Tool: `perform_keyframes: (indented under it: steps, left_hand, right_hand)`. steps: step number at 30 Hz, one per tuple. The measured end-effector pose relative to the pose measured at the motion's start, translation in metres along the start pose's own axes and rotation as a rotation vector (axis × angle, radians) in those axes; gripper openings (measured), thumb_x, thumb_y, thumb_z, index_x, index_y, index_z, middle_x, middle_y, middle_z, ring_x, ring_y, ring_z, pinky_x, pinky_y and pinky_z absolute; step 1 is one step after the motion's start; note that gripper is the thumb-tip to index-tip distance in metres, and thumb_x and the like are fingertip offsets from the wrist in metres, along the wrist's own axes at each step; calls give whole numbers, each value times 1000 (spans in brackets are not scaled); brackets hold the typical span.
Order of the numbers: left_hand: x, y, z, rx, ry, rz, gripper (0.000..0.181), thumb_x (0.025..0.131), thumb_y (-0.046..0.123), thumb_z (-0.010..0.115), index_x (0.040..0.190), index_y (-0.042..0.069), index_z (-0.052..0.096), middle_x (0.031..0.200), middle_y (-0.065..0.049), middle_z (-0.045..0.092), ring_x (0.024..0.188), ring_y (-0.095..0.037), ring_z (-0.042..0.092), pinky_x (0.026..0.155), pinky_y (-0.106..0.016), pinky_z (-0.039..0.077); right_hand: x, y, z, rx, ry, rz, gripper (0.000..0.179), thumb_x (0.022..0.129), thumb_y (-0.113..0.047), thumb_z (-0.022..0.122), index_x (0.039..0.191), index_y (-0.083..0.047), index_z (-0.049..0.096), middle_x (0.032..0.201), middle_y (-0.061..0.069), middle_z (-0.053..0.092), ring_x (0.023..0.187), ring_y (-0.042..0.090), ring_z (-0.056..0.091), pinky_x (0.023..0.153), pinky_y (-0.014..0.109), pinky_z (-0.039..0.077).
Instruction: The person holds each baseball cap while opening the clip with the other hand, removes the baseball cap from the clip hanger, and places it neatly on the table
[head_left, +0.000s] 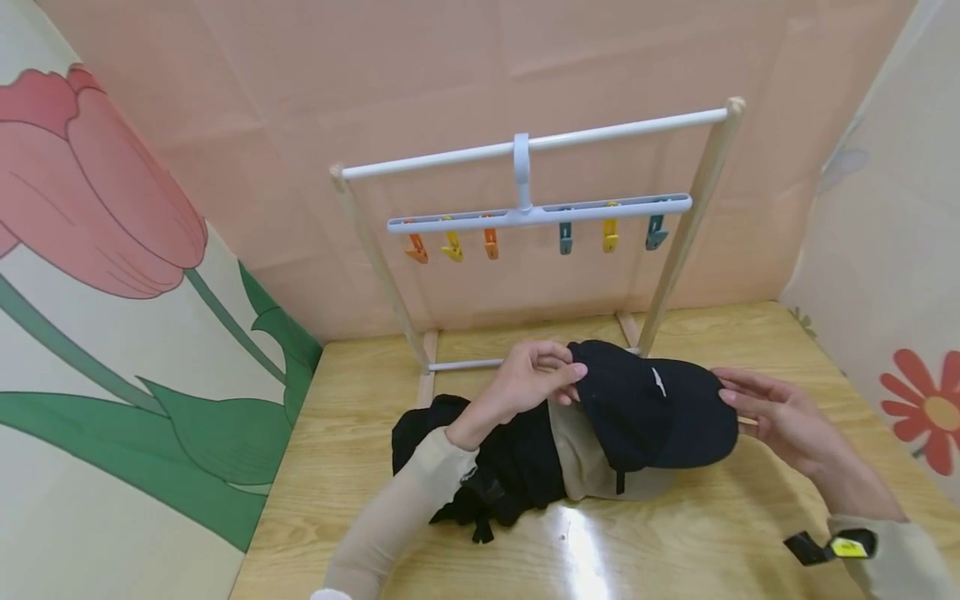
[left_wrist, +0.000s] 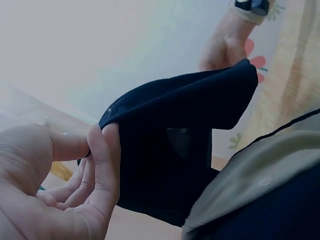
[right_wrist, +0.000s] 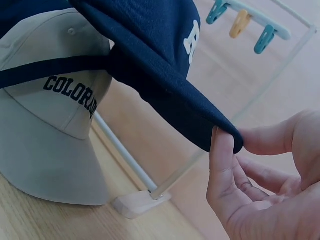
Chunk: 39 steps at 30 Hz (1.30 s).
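Note:
A dark navy baseball cap [head_left: 630, 408] with a white letter on its front is held up between both hands. My left hand [head_left: 528, 379] pinches the edge of its crown at the back, between thumb and fingers. At the other end, my right hand [head_left: 787, 425] grips the brim [right_wrist: 200, 120] near its edge. Below and behind it, a beige cap [right_wrist: 60, 110] with dark lettering rests on the wooden table, partly covered in the head view. Black caps or cloth [head_left: 525, 467] lie against it on the left, with straps showing; their exact kind is unclear.
Behind the caps stands a rack with a white top bar [head_left: 622, 131] and wooden posts [head_left: 690, 225]. From the bar hangs a pale blue hanger [head_left: 536, 215] with several orange, yellow and teal clips [head_left: 611, 229]. Walls with printed flowers [head_left: 937, 410] border the table [head_left: 345, 433].

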<state>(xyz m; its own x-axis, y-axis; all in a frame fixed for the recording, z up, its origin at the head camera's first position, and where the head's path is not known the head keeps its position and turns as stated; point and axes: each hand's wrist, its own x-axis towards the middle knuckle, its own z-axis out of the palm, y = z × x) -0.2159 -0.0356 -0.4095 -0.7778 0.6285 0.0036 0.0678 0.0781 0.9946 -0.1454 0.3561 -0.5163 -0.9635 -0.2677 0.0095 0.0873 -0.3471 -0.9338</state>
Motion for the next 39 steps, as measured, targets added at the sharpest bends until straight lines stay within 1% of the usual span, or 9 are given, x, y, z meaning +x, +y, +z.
perform_keyframes:
  steps: [2,7,9,13,16,20,29,33,39]
  left_hand:
    - [0,-3,-1,-6,3,-5,19,104,10,70,115,-5,70,93,-11,78,73,-14,75,78,-50,66]
    - [-1,-9,-2,-14,-1,-20,19,104,11,71,114,-5,70,94,-9,77,74,-15,75,73,-39,67]
    - [-2,-11,-3,-8,-1,-24,19,104,11,71,114,-4,70,95,-10,77,75,-15,75,73,-38,67]
    - [-3,-15,-2,17,7,-36,17,103,12,73,113,-2,71,96,-9,77,74,-15,76,76,-45,67]
    - [-4,-17,-2,30,22,-52,16,102,12,74,113,0,72,96,-8,77,74,-15,76,76,-47,67]
    - [-4,-19,-1,34,37,-78,17,102,12,75,114,1,72,97,-8,77,73,-15,76,74,-45,67]
    - [-6,-22,-4,40,37,-112,23,102,12,74,121,-1,71,100,-11,78,72,-16,76,71,-41,67]
    - [-5,-25,-4,43,36,-119,23,101,12,75,120,-1,72,97,-11,78,71,-16,76,69,-39,67]
    - [-4,-29,-1,67,50,-116,19,100,11,77,114,-2,74,89,-10,80,66,-14,75,65,-34,66]
  right_hand:
    - [0,2,-1,-15,7,11,47,111,7,44,143,-17,68,129,-7,75,108,9,74,82,30,63]
    - [2,8,-1,-54,26,27,46,111,6,46,142,-19,69,127,-8,75,106,8,74,79,30,63]
    - [2,11,-1,-66,37,30,46,110,6,47,142,-19,69,126,-8,75,105,8,73,79,30,62]
    - [1,17,-1,-92,80,59,45,110,3,50,142,-22,70,124,-11,74,104,6,72,78,29,61]
    - [-1,19,-1,-117,115,92,44,111,0,52,142,-25,70,124,-15,72,103,4,70,77,29,59]
    - [0,21,-1,-159,142,117,43,111,-3,54,143,-28,69,125,-19,71,104,2,68,77,28,58]
    - [1,26,0,-189,154,137,41,110,-5,58,144,-26,68,124,-20,71,103,2,69,77,30,61]
    - [1,30,0,-187,163,137,41,109,-4,59,142,-25,69,123,-19,72,102,3,70,76,30,61]
    - [0,36,3,-192,191,142,39,107,-3,63,137,-26,72,118,-17,75,100,3,71,75,31,63]
